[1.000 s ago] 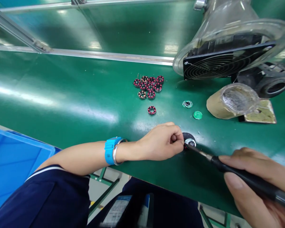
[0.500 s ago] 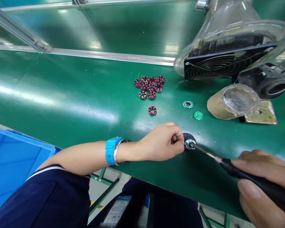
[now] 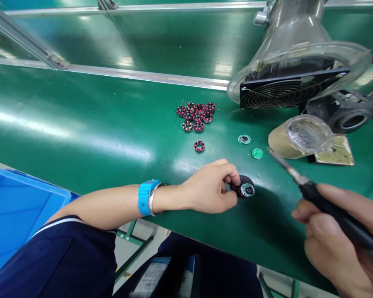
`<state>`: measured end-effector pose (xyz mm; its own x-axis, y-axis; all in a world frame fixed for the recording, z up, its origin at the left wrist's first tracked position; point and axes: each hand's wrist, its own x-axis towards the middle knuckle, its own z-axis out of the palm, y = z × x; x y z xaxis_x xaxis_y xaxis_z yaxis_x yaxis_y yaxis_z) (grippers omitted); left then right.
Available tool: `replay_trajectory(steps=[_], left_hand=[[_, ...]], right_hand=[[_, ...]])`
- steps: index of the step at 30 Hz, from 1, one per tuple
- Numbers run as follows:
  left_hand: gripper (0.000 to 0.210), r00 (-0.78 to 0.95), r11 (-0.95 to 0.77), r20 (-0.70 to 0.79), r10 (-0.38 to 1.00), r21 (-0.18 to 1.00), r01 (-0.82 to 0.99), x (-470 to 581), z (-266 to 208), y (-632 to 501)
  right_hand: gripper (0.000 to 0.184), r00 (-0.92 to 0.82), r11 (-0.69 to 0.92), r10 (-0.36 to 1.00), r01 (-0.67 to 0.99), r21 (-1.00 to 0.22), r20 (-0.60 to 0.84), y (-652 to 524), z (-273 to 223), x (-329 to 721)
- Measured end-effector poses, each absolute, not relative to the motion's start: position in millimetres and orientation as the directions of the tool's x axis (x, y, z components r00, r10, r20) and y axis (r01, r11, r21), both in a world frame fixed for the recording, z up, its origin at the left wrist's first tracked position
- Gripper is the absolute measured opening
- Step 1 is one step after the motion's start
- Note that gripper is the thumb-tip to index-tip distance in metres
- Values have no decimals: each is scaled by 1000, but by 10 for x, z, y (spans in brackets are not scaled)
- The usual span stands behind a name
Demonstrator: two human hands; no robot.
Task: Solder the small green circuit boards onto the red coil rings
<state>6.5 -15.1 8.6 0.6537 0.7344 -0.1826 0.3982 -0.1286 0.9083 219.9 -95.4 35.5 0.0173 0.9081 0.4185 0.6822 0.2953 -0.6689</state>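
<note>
My left hand (image 3: 211,186), with a blue strap and a metal bangle at its wrist, curls its thumb and forefinger on the left edge of a black round base (image 3: 245,179). On that base sits a small round circuit board (image 3: 247,190) with a dark centre; a bit of red shows beneath its left side. In my right hand (image 3: 335,236) is a soldering iron (image 3: 311,188), gripped by its black handle. Its tip points up and left, apart from the board, near a green disc-shaped board (image 3: 257,153). Another round board (image 3: 244,139) lies just behind that one.
Several red-and-black wound coil rings (image 3: 198,116) lie grouped behind my left hand, with a single ring (image 3: 199,146) nearer. A cardboard tube (image 3: 282,138) and a clear fume hood with a black fan (image 3: 278,93) stand right. A blue bin (image 3: 25,223) is at left.
The soldering iron has lifted off the round board and swung up, away from it. My left fingers have loosened a little and shifted slightly left on the base.
</note>
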Motion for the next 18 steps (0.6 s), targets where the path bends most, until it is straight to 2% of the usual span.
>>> replay_trajectory(steps=[1,3,6,10,14,18], left_hand=[[25,663,-159,-177,728,896,414,66,79,-163],[35,687,-251,-159,709,853,457,79,65,-176],[42,708,-352,-118,696,803,480,107,51,-139],[30,821,-457,-44,570,813,361,116,56,26],[25,906,-513,31,422,833,210,88,44,173],[35,865,-393,8,501,893,219,13,10,171]], right_hand=[[42,71,248,918,666,-704,391,-947,324,2171],[26,210,239,855,652,-720,474,-920,254,2115],[9,129,308,848,669,-677,513,-852,152,2069],[23,-42,406,855,675,-616,517,-770,81,2052],[36,-114,462,830,689,-558,546,-743,52,2009],[42,-159,466,837,708,-530,523,-747,4,1985]])
